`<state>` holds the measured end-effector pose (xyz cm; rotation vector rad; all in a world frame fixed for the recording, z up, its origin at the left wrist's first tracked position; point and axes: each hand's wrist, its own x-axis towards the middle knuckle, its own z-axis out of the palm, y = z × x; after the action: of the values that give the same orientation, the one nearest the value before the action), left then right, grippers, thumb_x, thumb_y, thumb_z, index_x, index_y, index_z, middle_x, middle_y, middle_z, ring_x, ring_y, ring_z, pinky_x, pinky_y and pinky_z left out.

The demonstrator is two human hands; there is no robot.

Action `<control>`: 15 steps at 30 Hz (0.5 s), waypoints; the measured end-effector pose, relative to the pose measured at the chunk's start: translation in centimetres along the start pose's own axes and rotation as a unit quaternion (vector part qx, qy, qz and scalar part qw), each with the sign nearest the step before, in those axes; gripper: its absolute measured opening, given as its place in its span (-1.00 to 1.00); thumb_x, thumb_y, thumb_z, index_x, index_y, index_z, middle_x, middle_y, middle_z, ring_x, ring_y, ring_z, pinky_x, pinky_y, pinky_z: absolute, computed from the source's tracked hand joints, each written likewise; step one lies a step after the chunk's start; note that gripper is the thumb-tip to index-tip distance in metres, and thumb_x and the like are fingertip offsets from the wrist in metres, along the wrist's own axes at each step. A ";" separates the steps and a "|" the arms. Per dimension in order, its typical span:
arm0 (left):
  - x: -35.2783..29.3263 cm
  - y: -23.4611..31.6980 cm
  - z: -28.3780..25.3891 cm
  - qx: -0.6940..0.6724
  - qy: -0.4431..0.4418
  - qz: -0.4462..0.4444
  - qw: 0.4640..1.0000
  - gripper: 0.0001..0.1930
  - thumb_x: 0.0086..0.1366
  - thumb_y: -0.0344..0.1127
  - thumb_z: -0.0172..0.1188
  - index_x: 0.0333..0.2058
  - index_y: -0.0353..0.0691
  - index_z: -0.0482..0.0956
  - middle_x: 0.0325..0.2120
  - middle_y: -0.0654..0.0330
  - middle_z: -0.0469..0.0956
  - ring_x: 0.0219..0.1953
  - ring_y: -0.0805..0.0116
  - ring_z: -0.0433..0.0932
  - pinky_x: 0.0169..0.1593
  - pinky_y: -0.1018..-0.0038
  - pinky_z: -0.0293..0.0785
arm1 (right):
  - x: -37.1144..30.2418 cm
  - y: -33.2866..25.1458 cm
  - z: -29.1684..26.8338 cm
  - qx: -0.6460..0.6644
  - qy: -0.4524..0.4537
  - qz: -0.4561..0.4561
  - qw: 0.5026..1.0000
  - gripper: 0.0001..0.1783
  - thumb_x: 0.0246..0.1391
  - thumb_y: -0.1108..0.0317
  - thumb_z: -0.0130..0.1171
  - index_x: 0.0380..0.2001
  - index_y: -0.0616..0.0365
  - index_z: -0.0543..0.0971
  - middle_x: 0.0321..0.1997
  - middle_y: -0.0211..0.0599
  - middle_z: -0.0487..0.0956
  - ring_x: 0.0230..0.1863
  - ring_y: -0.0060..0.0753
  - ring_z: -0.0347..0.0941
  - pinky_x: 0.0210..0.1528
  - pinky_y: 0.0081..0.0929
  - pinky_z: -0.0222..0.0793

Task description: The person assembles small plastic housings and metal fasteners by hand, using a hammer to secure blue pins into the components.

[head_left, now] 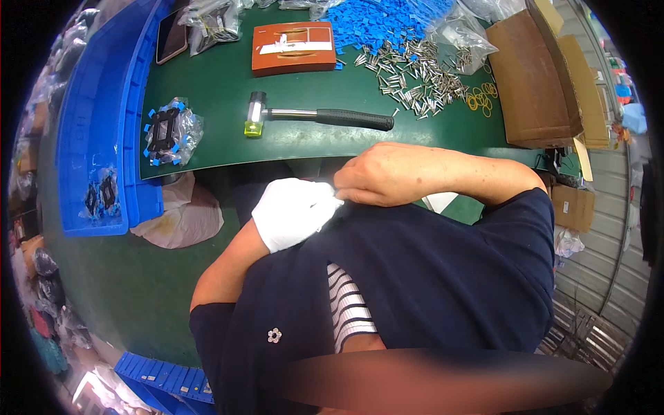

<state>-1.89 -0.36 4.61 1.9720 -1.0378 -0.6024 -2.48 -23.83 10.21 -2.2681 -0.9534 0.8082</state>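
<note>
My left hand (294, 213) wears a white glove and is held in front of my body, just off the table's near edge. How its fingers lie inside the glove is hard to make out. Bare and curled, my right hand (377, 174) meets the glove's finger end, its fingers closed on the white cloth there. Beyond both hands lies a mallet (325, 116) with a black grip, a metal shaft and a yellow-green tip. To the left on the green table (221, 149) is a black frame-shaped part (163, 131) with blue tabs, in clear plastic wrap.
At left stands a blue crate (97, 138) with wrapped black parts inside. Farther back are a phone (171, 36), a brown-red box (294, 48), blue pieces (377, 24), metal screws (418, 76) and rubber bands (483, 98). An opened cardboard box (532, 83) stands at right.
</note>
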 end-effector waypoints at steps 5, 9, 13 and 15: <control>0.0 0.4 -0.7 -0.035 -0.025 -0.044 0.998 -0.70 0.42 -0.16 0.15 -0.44 -0.18 0.66 -0.63 0.21 0.58 -0.57 0.33 0.55 -0.42 0.39 0.43 | 1.3 2.5 -0.4 0.196 -0.081 0.060 0.975 -0.63 0.42 0.07 0.07 -0.35 0.14 0.50 -0.51 -0.32 0.48 -0.45 -0.25 0.49 -0.32 -0.29 0.47; 0.0 -0.3 -1.3 -0.207 -0.107 -0.143 0.962 -0.74 0.44 -0.21 0.15 -0.18 -0.25 0.73 -0.50 0.27 0.65 -0.48 0.55 0.55 -0.35 0.56 0.46 | 2.0 4.3 2.3 0.460 -0.161 0.121 0.865 -0.58 0.43 0.00 0.11 -0.39 0.10 0.49 -0.55 -0.63 0.31 -0.52 -0.76 0.26 -0.45 -0.66 0.27; -1.3 -1.8 -1.4 -0.389 -0.067 -0.173 0.902 -0.70 0.49 -0.19 0.15 -0.23 -0.32 0.72 -0.48 0.26 0.65 -0.45 0.54 0.57 -0.34 0.55 0.49 | 2.0 2.7 2.4 0.433 -0.080 0.073 0.895 -0.63 0.41 0.04 0.15 -0.33 0.13 0.52 -0.51 -0.57 0.42 -0.47 -0.67 0.34 -0.40 -0.58 0.30; -1.6 -2.3 -1.9 -0.403 -0.040 -0.199 0.893 -0.71 0.50 -0.24 0.12 -0.22 -0.34 0.72 -0.44 0.22 0.67 -0.45 0.52 0.58 -0.33 0.55 0.50 | 1.1 2.4 1.2 0.352 0.009 0.043 0.935 -0.68 0.38 0.10 0.20 -0.19 0.18 0.61 -0.37 -0.47 0.59 -0.32 -0.54 0.50 -0.24 -0.43 0.45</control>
<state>-0.41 2.53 3.84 1.3996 -0.3032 -1.1312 -1.59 -24.13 7.43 -1.6865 -0.4445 0.9719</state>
